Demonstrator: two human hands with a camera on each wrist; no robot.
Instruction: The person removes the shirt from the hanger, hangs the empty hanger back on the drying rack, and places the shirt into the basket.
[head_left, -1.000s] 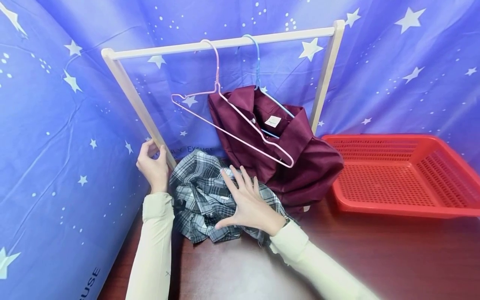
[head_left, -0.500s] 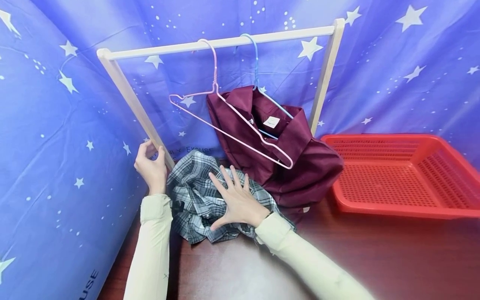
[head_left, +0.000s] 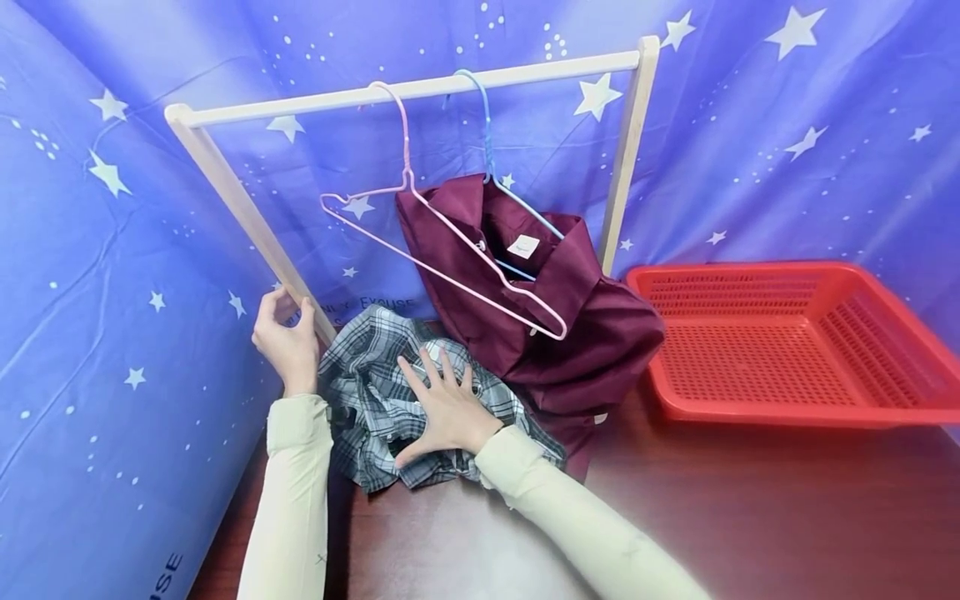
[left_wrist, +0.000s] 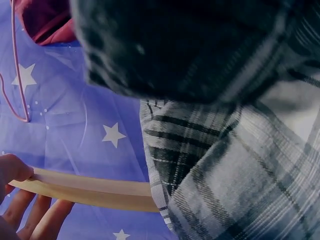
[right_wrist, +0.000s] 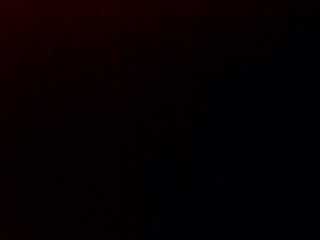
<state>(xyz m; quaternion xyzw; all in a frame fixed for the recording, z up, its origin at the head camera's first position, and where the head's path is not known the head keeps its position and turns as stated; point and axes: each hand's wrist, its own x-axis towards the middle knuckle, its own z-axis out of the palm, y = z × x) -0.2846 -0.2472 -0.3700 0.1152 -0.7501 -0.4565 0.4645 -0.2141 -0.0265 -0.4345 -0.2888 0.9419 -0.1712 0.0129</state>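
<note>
In the head view my left hand (head_left: 288, 342) pinches the left post of a wooden clothes rack (head_left: 240, 200) between thumb and fingers. The left wrist view shows the thumb above the post (left_wrist: 100, 190) and the fingers below it. My right hand (head_left: 450, 408), fingers spread, rests on a crumpled grey plaid shirt (head_left: 375, 350) at the rack's foot. A pink hanger (head_left: 442, 271) hangs bare from the rail. Behind it a maroon shirt (head_left: 555, 308) hangs on a blue hanger (head_left: 487, 133). The right wrist view is almost black.
A red plastic basket (head_left: 757, 358) stands on the brown table (head_left: 720, 508) to the right of the rack. A blue star-patterned cloth (head_left: 90, 333) encloses the left side and the back.
The whole scene has shifted left in the head view. My right hand has slid left across the plaid shirt with its fingers still spread. The left hand keeps its hold on the post.
</note>
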